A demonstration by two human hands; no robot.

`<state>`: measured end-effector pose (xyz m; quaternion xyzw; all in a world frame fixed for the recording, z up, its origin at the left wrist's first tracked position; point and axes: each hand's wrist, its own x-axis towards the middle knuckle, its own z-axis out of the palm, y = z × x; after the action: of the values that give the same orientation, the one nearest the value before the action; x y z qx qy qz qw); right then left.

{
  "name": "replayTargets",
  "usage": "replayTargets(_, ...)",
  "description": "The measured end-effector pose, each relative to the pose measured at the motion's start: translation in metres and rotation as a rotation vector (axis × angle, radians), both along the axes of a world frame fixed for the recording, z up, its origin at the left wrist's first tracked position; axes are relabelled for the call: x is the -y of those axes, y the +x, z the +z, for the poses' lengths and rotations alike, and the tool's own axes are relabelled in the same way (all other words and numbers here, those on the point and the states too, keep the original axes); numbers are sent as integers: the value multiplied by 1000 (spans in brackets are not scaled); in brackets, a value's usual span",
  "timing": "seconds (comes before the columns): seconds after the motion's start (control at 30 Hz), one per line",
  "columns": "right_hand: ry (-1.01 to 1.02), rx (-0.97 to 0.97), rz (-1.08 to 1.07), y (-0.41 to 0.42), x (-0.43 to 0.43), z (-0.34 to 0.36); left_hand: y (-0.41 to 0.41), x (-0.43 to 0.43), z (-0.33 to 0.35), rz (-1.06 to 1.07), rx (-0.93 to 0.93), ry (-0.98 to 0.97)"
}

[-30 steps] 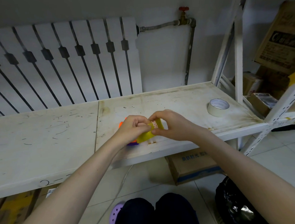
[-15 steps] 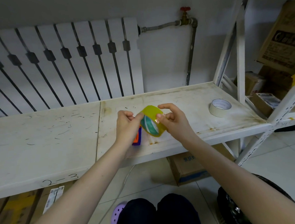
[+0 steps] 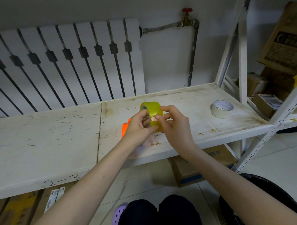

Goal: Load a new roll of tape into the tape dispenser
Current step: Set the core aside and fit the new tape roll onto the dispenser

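Both hands hold a yellow roll of tape (image 3: 152,108) upright above the white shelf (image 3: 186,100). My left hand (image 3: 138,126) grips its lower left side, fingers reaching into the core. My right hand (image 3: 173,123) pinches the roll's outer face beside a small red-and-white tab on the tape. An orange tape dispenser (image 3: 125,127) lies on the shelf behind my left hand, mostly hidden.
A white, nearly used-up tape roll (image 3: 221,109) lies flat at the shelf's right end. Shelf uprights (image 3: 242,57) and cardboard boxes (image 3: 284,43) stand to the right. A box (image 3: 194,168) sits under the shelf, a black bin (image 3: 267,192) at lower right.
The yellow roll has been lifted off the shelf and turned in both hands; its outer face with the tab now faces me. The dispenser stays on the shelf.
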<state>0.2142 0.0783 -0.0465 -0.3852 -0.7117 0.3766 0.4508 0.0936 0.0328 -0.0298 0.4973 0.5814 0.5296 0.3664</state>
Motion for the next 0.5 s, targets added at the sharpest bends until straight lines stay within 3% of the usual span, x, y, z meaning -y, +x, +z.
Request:
replayTargets(0.2,-1,-26,-12,2,3,1,3,-1,2,-6,75,7)
replayTargets(0.5,115,142,-153,5,-3,7,4,-1,3,21,41,-26)
